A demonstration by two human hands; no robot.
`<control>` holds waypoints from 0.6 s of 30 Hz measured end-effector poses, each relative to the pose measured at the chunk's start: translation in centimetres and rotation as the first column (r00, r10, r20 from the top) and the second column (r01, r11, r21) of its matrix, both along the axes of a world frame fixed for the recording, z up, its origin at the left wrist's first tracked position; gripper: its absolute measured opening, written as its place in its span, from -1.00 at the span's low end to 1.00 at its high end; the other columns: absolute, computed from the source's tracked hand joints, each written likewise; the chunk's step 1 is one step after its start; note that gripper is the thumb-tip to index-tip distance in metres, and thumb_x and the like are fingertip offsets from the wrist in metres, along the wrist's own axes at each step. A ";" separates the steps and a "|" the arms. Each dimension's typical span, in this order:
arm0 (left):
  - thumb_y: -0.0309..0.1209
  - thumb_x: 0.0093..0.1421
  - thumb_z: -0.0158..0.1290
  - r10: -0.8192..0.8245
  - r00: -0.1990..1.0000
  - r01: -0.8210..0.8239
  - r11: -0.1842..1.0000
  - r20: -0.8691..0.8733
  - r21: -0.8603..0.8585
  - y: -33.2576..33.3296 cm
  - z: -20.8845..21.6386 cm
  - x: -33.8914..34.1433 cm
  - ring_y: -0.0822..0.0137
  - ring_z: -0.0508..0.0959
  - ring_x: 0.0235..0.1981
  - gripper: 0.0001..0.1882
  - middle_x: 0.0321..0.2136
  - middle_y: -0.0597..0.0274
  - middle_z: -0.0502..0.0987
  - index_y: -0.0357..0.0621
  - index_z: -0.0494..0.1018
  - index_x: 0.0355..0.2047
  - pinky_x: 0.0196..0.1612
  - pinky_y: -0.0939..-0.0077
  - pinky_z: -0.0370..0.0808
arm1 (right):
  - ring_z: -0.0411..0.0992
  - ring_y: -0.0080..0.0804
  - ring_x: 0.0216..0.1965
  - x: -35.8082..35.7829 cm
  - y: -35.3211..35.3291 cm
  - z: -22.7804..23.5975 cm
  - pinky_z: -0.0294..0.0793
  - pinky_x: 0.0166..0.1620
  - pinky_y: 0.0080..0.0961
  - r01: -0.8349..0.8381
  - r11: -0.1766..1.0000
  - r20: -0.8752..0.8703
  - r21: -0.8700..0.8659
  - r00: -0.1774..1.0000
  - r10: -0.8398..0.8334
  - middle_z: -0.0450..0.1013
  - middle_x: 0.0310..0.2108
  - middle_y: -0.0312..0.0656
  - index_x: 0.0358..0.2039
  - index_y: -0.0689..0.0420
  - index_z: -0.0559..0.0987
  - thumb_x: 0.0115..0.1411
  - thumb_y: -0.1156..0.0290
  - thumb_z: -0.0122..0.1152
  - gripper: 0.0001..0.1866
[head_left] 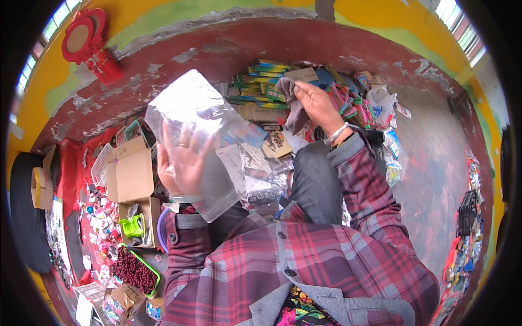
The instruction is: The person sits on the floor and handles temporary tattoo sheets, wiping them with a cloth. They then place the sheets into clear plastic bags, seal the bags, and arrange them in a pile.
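Through a clear plastic bag (190,98), shiny and wide, I see my left hand (184,157) with its palm toward me and its fingers stretched out and apart. The bag hangs over that hand; whether the hand is inside it or behind it I cannot tell. To the right, my right hand (318,106) is closed, pinching a crumpled grey-brown cloth (296,111) between thumb and fingers. The cloth hangs down, apart from the bag. Below and between the hands lie flat clear packets and printed sheets (258,160).
Yellow and green boxes (266,79) are stacked by the wall, beside bright packaged goods (350,100). At left stand an open cardboard box (130,174) and a green-rimmed tray of dark red beads (133,271). A black crate (466,212) is at far right.
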State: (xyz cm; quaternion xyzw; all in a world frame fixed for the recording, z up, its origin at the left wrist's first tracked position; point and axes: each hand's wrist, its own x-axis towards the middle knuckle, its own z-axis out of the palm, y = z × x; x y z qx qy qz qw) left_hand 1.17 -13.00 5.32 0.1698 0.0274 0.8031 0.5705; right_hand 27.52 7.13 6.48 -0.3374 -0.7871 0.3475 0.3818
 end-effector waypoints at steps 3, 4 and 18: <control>-0.09 0.30 -0.38 0.000 0.999 0.000 1.000 -0.034 0.009 0.2 -0.9 -0.4 -0.05 -0.18 0.31 -0.45 0.28 -0.11 -0.24 0.23 -0.13 0.29 0.22 -0.28 -0.23 | 0.40 0.01 -0.30 1.4 1.4 0.7 0.37 -0.24 -0.23 0.105 0.873 0.126 0.477 0.974 -0.186 0.45 -0.38 0.02 -0.22 0.20 0.51 0.20 0.20 -0.03 -0.67; -0.11 0.30 -0.37 0.015 0.999 -0.016 1.000 -0.034 -0.024 0.3 -0.7 -0.2 -0.05 -0.15 0.30 -0.45 0.28 -0.13 -0.23 0.23 -0.14 0.29 0.22 -0.27 -0.21 | 0.39 0.05 -0.33 1.8 1.4 1.4 0.34 -0.28 -0.16 0.120 0.881 0.188 0.457 0.956 -0.227 0.44 -0.44 0.03 -0.30 0.17 0.51 0.19 0.22 -0.05 -0.71; -0.17 0.30 -0.32 -0.131 0.991 0.130 0.989 -0.009 -0.069 1.8 -2.0 0.7 -0.04 -0.18 0.31 -0.43 0.29 -0.09 -0.26 0.15 -0.14 0.29 0.25 -0.18 -0.22 | 0.41 -0.23 -0.40 15.2 6.3 -18.0 0.43 -0.30 -0.35 0.341 0.830 0.156 -0.442 0.940 -0.303 0.42 -0.42 -0.11 -0.33 0.22 0.45 0.16 0.35 -0.05 -0.79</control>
